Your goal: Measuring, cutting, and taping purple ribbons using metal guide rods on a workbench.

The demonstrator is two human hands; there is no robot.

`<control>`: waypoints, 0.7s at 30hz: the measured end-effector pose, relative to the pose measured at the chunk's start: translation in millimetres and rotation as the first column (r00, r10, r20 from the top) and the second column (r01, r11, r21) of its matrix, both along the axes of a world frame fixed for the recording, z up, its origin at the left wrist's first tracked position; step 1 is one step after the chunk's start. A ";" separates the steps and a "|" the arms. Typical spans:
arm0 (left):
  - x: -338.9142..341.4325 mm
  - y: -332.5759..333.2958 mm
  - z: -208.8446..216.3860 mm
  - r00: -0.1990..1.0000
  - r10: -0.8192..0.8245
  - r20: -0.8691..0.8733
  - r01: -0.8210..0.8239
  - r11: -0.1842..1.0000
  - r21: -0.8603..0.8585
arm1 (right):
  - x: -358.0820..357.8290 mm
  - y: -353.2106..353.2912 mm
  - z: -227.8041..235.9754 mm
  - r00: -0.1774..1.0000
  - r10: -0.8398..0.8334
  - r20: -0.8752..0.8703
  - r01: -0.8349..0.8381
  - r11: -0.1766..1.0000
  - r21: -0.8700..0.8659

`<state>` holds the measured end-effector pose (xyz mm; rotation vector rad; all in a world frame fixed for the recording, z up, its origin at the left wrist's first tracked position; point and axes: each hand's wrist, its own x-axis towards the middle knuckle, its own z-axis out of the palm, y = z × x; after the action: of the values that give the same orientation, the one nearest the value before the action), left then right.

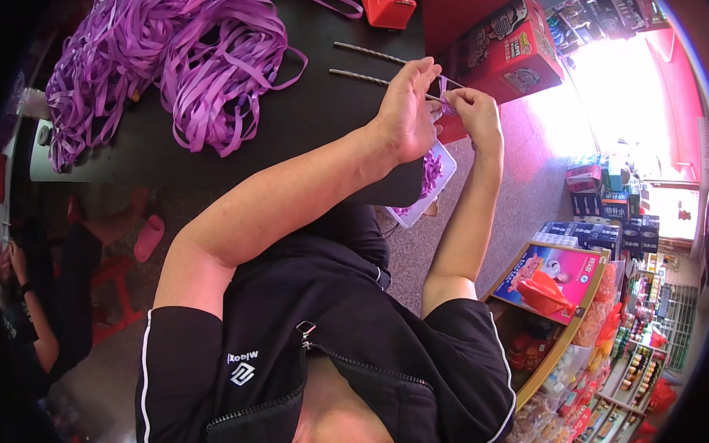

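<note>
Two twisted metal rods (359, 76) stick out side by side over the right end of the black table (318, 134). At their right ends a narrow purple ribbon (443, 90) is looped around them. My left hand (405, 114) is bent up beside the rods and hides part of them; its lower fingertips close on the ribbon, partly hidden. Opposite it, my right hand (478, 118) pinches the ribbon between thumb and fingers. Below both hands, a white tray (445, 178) holds small purple ribbon pieces (431, 174).
Large heaps of purple ribbon (219, 76) cover the table's left part. A red plastic object (388, 7) sits at its far edge. Beyond it stands a red carton (516, 51). A display case (551, 283) and stocked shelves line the right. Another person (35, 312) sits at left near a pink slipper (149, 238).
</note>
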<state>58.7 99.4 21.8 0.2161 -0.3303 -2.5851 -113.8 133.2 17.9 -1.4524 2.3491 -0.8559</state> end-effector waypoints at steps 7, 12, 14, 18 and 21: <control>2.2 0.7 3.9 1.000 0.010 0.010 -0.010 1.000 0.028 | -12.8 -2.8 -7.3 0.942 0.021 0.334 0.009 0.996 -0.088; 1.3 0.9 1.9 0.999 -0.014 -0.043 0.014 1.000 -0.004 | -24.6 -8.8 -27.0 0.753 0.114 0.648 -0.109 0.993 -0.048; 1.9 3.2 5.3 1.000 -0.012 0.016 0.011 1.000 0.016 | -27.0 -8.7 -28.6 0.657 0.065 0.751 -0.083 0.996 -0.014; 0.3 1.6 1.6 1.000 -0.004 0.016 0.004 1.000 -0.004 | -25.3 -11.6 -32.5 0.126 0.090 0.988 -0.138 0.988 -0.072; 2.9 -1.1 -2.6 1.000 0.003 -0.017 -0.003 1.000 -0.013 | -20.4 -9.0 -33.2 -0.020 0.091 0.996 -0.231 0.968 -0.093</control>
<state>61.5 98.3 19.2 0.1895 -0.3399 -2.5800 -134.2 124.1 -15.3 -0.5048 0.9569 -1.1120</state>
